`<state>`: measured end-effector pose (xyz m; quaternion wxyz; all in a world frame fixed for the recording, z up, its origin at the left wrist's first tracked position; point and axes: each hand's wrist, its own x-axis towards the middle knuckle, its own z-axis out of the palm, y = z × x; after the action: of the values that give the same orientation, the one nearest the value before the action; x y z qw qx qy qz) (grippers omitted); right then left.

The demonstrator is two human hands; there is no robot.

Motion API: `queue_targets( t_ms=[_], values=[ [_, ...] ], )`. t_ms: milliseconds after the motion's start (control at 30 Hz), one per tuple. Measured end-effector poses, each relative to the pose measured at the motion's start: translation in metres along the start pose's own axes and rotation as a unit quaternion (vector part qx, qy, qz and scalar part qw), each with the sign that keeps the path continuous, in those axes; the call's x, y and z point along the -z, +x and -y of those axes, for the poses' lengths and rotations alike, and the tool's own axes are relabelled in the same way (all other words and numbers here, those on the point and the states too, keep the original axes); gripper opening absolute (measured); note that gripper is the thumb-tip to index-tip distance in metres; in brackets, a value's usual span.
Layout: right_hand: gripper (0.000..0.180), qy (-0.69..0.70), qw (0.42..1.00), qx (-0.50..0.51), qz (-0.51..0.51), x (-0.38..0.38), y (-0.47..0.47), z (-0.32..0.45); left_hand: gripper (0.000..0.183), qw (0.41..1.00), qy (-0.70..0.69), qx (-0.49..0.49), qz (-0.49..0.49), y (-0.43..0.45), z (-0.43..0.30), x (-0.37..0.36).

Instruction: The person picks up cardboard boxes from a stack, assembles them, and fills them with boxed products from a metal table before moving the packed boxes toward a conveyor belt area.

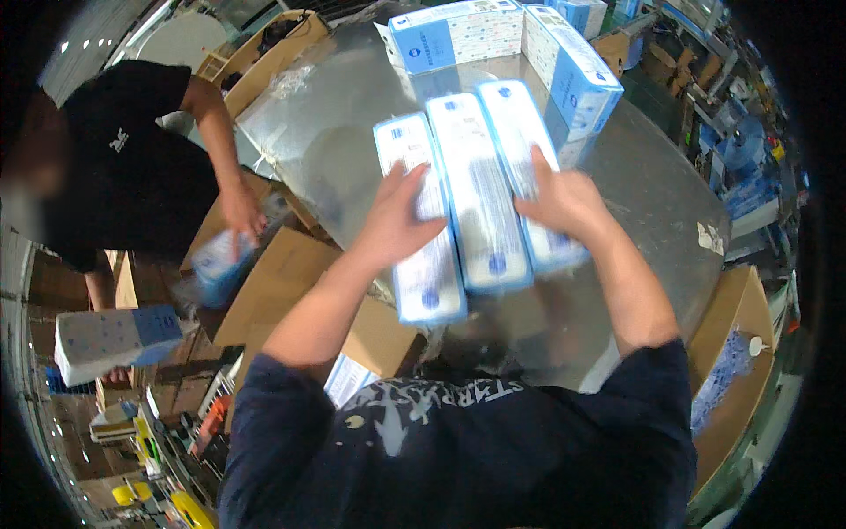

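Three long blue-and-white plastic-wrapped packs lie side by side on a metal table. My left hand rests with spread fingers on the left pack. The middle pack lies between my hands. On the right pack is my right hand, thumb and fingers apart, at its inner and upper side. Both hands are slightly blurred, and neither is closed around a pack. Beyond them, two similar packs stand on edge, one at the back and one at the back right, meeting at a corner.
At the left, a co-worker in a black shirt handles similar packs above an open cardboard box. Another cardboard box stands at the right. A box with dark items is at the back left.
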<state>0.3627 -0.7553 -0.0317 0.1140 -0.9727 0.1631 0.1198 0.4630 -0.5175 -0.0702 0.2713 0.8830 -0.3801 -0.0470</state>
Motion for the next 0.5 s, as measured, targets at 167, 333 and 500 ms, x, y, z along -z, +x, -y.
queue_targets(
  t_ms=[167, 333, 500],
  values=[
    [0.069, 0.639, 0.737, -0.043, 0.216, -0.096, -0.041, -0.091, 0.075, 0.687, -0.657, 0.274, 0.146, -0.132, 0.029, -0.032],
    [0.055, 0.731, 0.662, 0.022, 0.162, -0.066, -0.045, 0.015, 0.081, 0.760, -0.617, 0.196, 0.060, -0.127, 0.021, -0.009],
    [0.052, 0.497, 0.827, 0.229, 0.132, -0.023, -0.069, 0.081, 0.065, 0.941, -0.294, 0.108, -0.128, -0.166, -0.009, 0.134]
  ],
)
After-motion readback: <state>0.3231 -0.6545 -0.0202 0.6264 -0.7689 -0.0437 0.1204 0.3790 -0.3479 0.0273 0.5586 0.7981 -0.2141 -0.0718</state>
